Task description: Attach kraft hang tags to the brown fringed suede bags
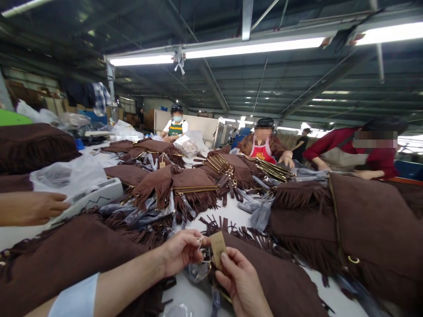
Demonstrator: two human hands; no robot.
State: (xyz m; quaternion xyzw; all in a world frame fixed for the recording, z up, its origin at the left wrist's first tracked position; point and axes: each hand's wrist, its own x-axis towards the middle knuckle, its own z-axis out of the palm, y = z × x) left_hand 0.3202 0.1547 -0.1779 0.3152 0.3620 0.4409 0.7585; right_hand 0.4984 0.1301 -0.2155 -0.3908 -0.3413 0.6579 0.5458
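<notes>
1. Low in the frame's centre, the left hand (pixel 180 252) pinches a thin string loop (pixel 200 241), its grip clenched on it.
2. The right hand (pixel 240 281) grasps a tan paper tag (pixel 218 247); its wrist is cut off at the bottom edge.
3. Any print on the tag is unreadable.
4. Both hover over a brown fringed bag (pixel 280 281), partly hidden by the hands, on the white counter (pixel 194 299).
5. Another person's hand (pixel 33 207) enters at mid left.
</notes>
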